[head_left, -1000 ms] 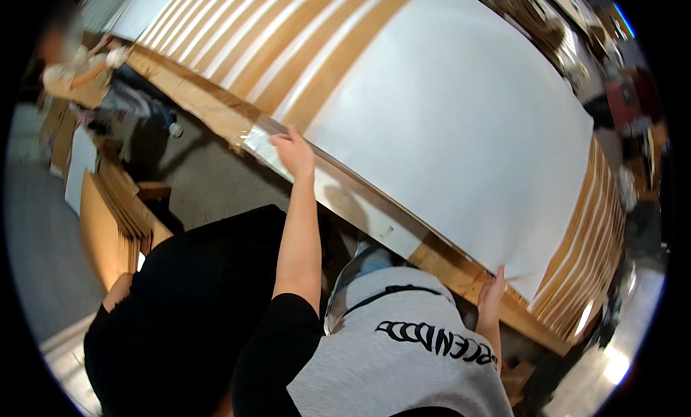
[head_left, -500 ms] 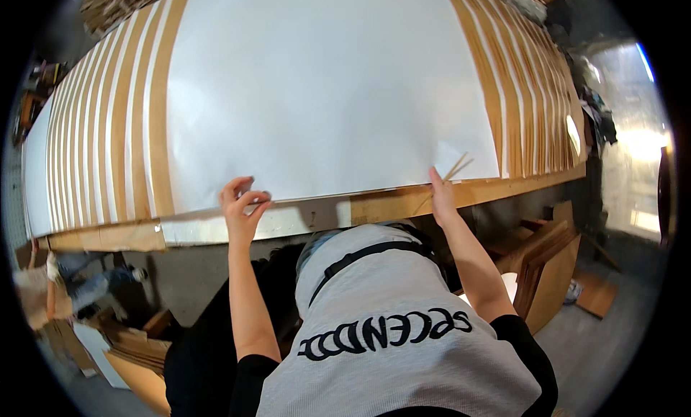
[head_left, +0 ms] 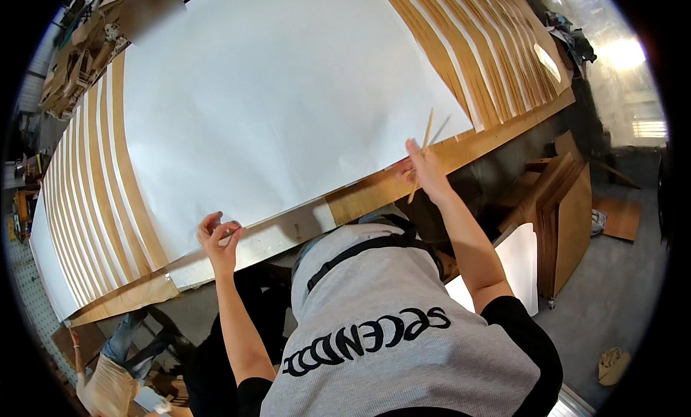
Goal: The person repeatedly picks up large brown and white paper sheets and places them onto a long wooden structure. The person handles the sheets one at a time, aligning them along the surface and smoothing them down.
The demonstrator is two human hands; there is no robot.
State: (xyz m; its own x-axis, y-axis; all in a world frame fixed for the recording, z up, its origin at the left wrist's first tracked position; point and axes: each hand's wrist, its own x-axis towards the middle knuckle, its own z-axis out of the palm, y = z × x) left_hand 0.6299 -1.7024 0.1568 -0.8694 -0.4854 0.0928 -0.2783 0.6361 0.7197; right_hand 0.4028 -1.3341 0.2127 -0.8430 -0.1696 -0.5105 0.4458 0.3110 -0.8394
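Observation:
A large white sheet (head_left: 281, 93) lies over the middle of a long table, on top of a fanned stack whose edges show as brown and white stripes. At its near edge, left of the middle, my left hand (head_left: 217, 238) is closed, thumb and forefinger pinched on the sheet's rim. My right hand (head_left: 426, 176) is closed round a thin wooden stick (head_left: 430, 129), at the near edge further right. The stick points up and away over the sheet, and its lower end sticks out below my fingers.
Striped fanned sheets (head_left: 93, 194) spread to the left, more fanned sheets (head_left: 497, 57) to the right. A wooden table edge (head_left: 461, 154) runs along the front. Brown boards (head_left: 568, 222) lean at right. Another person (head_left: 108, 381) is at lower left. Cardboard scraps (head_left: 79, 64) are piled at far left.
The view has tilted, so the table now slopes up to the right. The stick in my right hand stands more upright. My left hand stays pinched at the sheet's near edge.

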